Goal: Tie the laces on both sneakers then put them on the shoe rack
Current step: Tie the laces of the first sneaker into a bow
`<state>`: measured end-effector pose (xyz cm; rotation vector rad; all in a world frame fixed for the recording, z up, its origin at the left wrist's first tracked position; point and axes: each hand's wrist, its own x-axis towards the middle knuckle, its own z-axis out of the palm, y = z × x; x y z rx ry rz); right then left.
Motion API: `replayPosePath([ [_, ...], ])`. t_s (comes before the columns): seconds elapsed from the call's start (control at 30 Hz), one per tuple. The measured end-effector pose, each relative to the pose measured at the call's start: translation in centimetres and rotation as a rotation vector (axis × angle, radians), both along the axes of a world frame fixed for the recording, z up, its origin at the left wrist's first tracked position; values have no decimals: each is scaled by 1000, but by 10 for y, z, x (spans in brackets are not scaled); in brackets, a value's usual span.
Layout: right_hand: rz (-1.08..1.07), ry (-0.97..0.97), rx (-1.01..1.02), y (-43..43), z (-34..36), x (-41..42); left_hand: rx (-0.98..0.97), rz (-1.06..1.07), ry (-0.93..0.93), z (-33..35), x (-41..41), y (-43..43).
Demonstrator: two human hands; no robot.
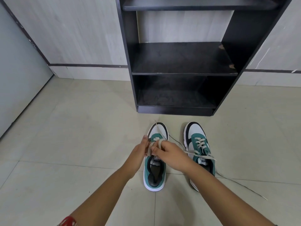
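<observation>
Two green, white and black sneakers stand side by side on the tiled floor, toes toward the rack. Over the left sneaker (154,175) my left hand (140,154) pinches a loop of its grey lace (156,141). My right hand (172,157) has the same lace wrapped around a finger. One lace end lies forward over the toe. The right sneaker (197,141) sits untouched, its laces (202,156) loose and trailing across the floor to the right. The black shoe rack (184,73) stands just beyond the shoes, its shelves bare.
A pale panelled wall (73,38) with a dark stripe runs behind the rack. A grey door or panel (17,70) is at the left. Open tiled floor (73,136) spreads left of the shoes. A red band (68,221) shows on my left forearm.
</observation>
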<state>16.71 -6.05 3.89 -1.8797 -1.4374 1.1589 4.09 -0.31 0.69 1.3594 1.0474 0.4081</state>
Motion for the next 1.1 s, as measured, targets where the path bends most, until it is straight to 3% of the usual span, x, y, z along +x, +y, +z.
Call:
replayPosePath([
  [0.1,-33,-123,-8,5,11,13,26,-19,-19,-1,-5,-3],
  [0.2,-291,72,-24,9,15,28,27,160,-183,-4,-12,1],
  [0.27,-454,81,15,14,10,33,86,269,-287,-1,-12,1],
  [0.3,-425,24,27,17,8,34,127,270,-309,2,-12,0],
  [0.37,-124,-157,-14,21,11,24,211,236,-298,5,-10,-1],
  [0.43,221,-346,-90,22,16,6,251,188,-238,9,-7,-1],
  [0.5,371,-439,-108,22,21,-9,282,143,-171,15,-7,-1],
  [0.63,236,-439,124,14,27,-3,535,-23,4,10,-16,3],
  [0.8,6,-148,246,1,31,3,911,-14,245,-6,-23,6],
  [0.97,36,-438,359,-9,8,-1,1060,-11,439,1,-18,9],
  [1.1,-57,-502,394,-11,-5,-4,981,-30,366,2,-14,12],
])
